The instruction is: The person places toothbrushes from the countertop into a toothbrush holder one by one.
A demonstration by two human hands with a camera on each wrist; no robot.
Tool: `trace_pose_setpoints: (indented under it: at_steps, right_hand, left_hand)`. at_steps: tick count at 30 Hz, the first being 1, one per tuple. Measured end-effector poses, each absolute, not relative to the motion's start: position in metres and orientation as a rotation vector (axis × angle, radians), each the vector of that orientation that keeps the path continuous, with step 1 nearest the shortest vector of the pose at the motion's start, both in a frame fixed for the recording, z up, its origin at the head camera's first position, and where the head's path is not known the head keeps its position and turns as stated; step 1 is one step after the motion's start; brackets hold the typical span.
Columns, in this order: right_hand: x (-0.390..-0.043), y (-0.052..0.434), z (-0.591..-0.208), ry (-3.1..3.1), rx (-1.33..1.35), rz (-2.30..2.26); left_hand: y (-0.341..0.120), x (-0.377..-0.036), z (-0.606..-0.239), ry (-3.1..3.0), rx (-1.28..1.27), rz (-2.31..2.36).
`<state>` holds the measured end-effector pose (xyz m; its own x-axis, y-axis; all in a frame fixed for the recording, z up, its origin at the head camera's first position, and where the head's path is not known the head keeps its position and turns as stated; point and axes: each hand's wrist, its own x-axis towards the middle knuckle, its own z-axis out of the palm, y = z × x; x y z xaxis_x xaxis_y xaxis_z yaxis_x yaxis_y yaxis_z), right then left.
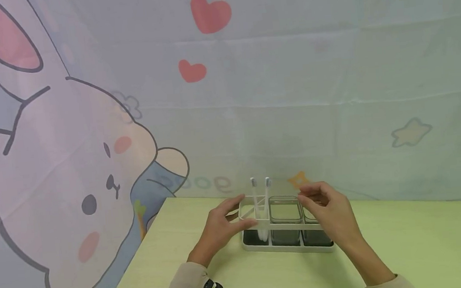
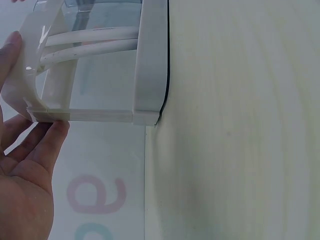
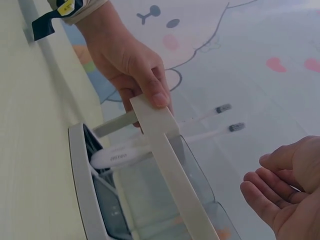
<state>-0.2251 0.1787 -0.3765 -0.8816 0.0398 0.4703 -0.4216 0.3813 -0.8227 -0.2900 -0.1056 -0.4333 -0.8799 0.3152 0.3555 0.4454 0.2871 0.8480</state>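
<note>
The smooth white plastic rack (image 1: 286, 230) was gripped at its rim by the left hand (image 1: 220, 229); the right hand (image 1: 330, 213), loosely curled, was held empty just above it.

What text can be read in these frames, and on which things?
Backdrop: mirrored rounded letters, roughly "good"; not certain.
Toothbrush handle: small grey brand print, too blurred to read.
Yellow tag at left wrist: dark marks, unreadable.
Rack: no text visible.

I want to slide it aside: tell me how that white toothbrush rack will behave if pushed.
The rack looks like thin plastic on a broad flat base, so it probably slides easily on the smooth table. The two toothbrushes stand tall and loose, so they may rattle or lean. The left hand gripping its top rail should steady it.
</note>
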Motion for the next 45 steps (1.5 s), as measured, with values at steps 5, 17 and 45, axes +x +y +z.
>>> trace_pose_setpoints:
  at_steps: [5, 17, 45]
  right_hand:
    - [-0.215, 0.2, -0.378, -2.255, 0.316, 1.432]
    - [-0.201, 0.237, -0.386, -2.355, 0.25, 1.288]
    - [-0.206, 0.296, -0.412, -2.676, 0.144, 1.2]
  left_hand:
    - [-0.105, -0.29, -0.433, -2.42, -0.724, -1.666]
    - [-0.104, -0.29, -0.433, -2.426, -0.714, -1.661]
    - [-0.106, -0.293, -0.435, -2.412, -0.732, -1.646]
